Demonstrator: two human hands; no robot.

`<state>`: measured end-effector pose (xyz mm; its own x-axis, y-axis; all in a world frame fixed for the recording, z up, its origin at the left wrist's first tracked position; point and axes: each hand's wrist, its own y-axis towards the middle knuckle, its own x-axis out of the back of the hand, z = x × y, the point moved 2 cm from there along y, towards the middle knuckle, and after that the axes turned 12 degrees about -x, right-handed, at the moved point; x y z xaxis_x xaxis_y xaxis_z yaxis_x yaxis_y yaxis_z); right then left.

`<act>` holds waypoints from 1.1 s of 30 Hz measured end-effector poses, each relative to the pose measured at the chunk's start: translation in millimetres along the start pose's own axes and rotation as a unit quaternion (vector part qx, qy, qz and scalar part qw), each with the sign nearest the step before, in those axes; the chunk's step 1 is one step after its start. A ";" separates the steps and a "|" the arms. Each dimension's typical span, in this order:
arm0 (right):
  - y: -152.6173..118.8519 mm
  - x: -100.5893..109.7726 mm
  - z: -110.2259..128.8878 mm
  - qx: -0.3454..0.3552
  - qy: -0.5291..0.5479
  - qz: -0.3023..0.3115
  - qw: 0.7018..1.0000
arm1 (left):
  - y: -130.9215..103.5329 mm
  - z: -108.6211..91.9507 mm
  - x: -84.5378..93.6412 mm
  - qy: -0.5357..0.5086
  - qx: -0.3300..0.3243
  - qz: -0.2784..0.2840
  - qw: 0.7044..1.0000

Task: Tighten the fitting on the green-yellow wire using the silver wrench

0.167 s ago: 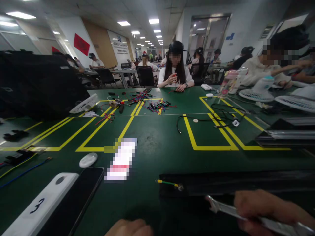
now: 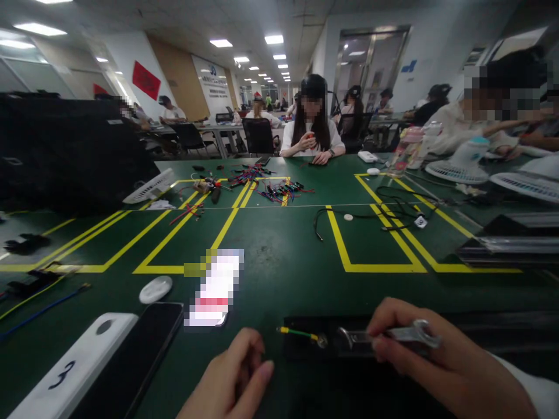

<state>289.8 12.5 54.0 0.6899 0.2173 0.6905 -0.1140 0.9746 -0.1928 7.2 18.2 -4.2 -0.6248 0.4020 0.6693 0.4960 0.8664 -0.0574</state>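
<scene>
In my right hand (image 2: 419, 355) is a metal wrench (image 2: 404, 336), pinched between thumb and fingers. Its left end lies just above a long black panel (image 2: 480, 331), close to a nut or bolt head (image 2: 322, 340). From that fastener a short green-and-yellow wire (image 2: 302, 333) with yellow-sleeved ends reaches over the panel's left edge. My left hand (image 2: 227, 378) hovers left of the panel, loosely curled, thumb apart from the fingers and nothing visible in it. Nearest to it is a phone with a bright, blurred screen (image 2: 216, 285).
A white box marked 3 (image 2: 74, 366) and a dark phone (image 2: 131, 355) lie at left, with a white disc (image 2: 156, 289) behind them. Farther off are wire bundles (image 2: 283, 191), a black cable (image 2: 321, 224) and fans (image 2: 456, 170). A person (image 2: 312, 128) sits opposite.
My right hand has moved left and up with the wrench, bringing its end toward the fastener. My left hand has risen farther into view.
</scene>
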 end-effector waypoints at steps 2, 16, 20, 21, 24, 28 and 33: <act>16.0 -5.2 10.5 0.012 0.014 0.025 1.000 | 16.5 -7.1 1.3 -0.005 0.023 -0.013 1.000; 37.1 -30.6 -2.6 0.012 -0.042 0.066 0.997 | 44.9 -2.1 -7.6 -0.042 0.013 0.047 0.998; 39.2 -34.3 -3.4 0.013 -0.056 0.071 0.996 | 47.1 -2.1 -8.5 -0.063 0.041 0.049 0.996; 39.4 -34.9 -3.5 0.015 -0.058 0.077 0.995 | 47.3 -1.9 -9.1 -0.074 0.050 0.055 0.994; 39.4 -36.0 -5.4 0.024 -0.065 0.085 0.994 | 47.9 -0.9 -9.6 -0.102 0.060 0.070 0.991; 38.7 -37.6 -12.0 0.039 -0.058 0.086 0.994 | 49.9 3.8 -7.0 -0.101 0.047 0.057 0.992; 39.8 -37.8 -14.2 0.061 -0.056 0.082 0.993 | 48.9 13.7 -10.0 -0.160 0.076 0.078 0.981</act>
<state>269.3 42.3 10.3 0.5724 0.3723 0.7306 -0.3089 0.9232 -0.2284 29.4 60.6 -23.8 -0.7180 0.5848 0.3774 0.5201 0.8111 -0.2674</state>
